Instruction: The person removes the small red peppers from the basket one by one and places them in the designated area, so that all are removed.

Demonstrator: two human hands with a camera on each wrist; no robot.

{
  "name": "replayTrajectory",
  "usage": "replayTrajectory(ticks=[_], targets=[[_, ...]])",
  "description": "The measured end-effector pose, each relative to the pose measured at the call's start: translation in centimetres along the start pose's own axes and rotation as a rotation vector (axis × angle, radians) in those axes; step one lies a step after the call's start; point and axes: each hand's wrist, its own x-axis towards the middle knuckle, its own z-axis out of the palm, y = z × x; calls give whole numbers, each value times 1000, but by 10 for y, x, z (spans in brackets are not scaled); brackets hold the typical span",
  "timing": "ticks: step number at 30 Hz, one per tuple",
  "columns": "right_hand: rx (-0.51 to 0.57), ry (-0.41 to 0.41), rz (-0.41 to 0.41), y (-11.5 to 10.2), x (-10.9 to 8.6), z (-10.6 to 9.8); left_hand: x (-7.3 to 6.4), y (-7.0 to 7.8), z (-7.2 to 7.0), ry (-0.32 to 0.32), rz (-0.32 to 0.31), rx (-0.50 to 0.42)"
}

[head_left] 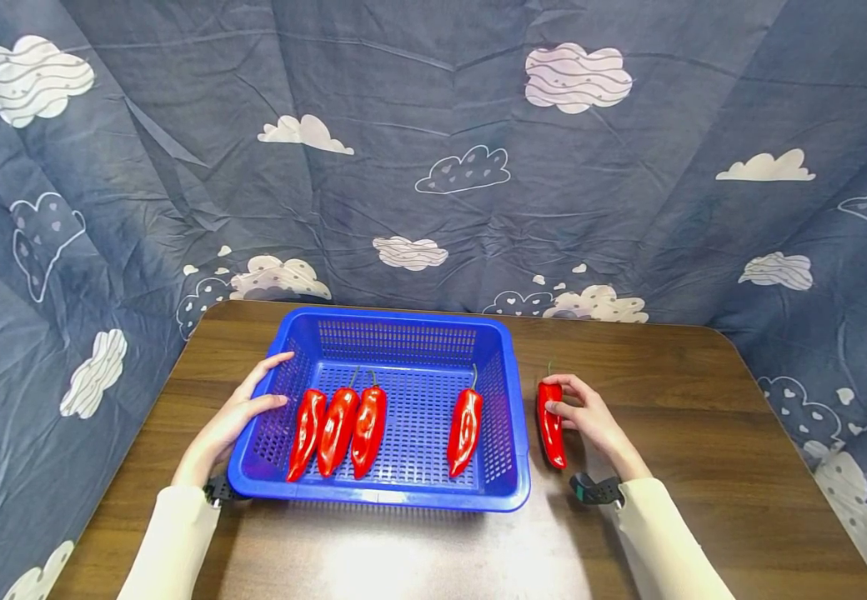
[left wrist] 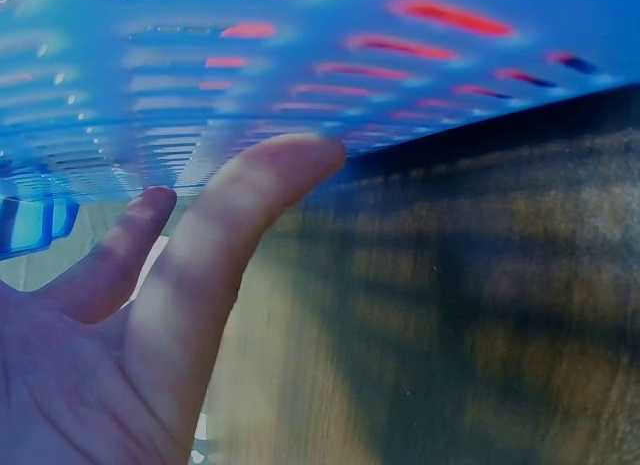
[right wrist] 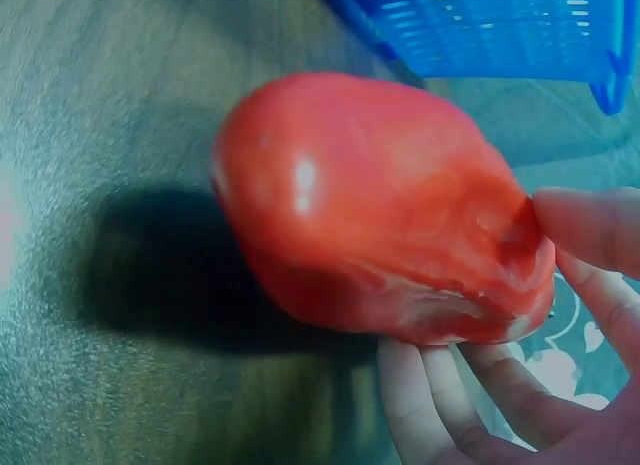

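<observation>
In the head view my right hand (head_left: 587,414) holds a long red pepper (head_left: 551,429) by its upper part, just right of the blue basket (head_left: 448,502). The right wrist view shows the thumb on one side of this glossy pepper (right wrist: 370,205) and several fingers along the other; its tip points toward the camera. At the basket's left side is my left hand (head_left: 234,417), fingers extended at the rim. Its thumb (left wrist: 250,205) lies against the slotted outer wall. Inside the basket are more red peppers: three side by side at left, and one pepper (head_left: 465,433) at right.
The basket stands on a brown wooden table (head_left: 674,417). Behind and beside the table hangs a dark blue-grey curtain (head_left: 373,200) with cloud prints. Dark straps with small devices sit on both wrists.
</observation>
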Motion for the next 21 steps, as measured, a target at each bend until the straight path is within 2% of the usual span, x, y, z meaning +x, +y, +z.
replayTrajectory(ticks=[13, 21], targets=[[-176, 28, 12, 6, 2, 5, 0, -1, -1, -5, 12, -5], [-162, 41, 31, 8, 1, 7, -1, 0, 0, 2, 4, -13]])
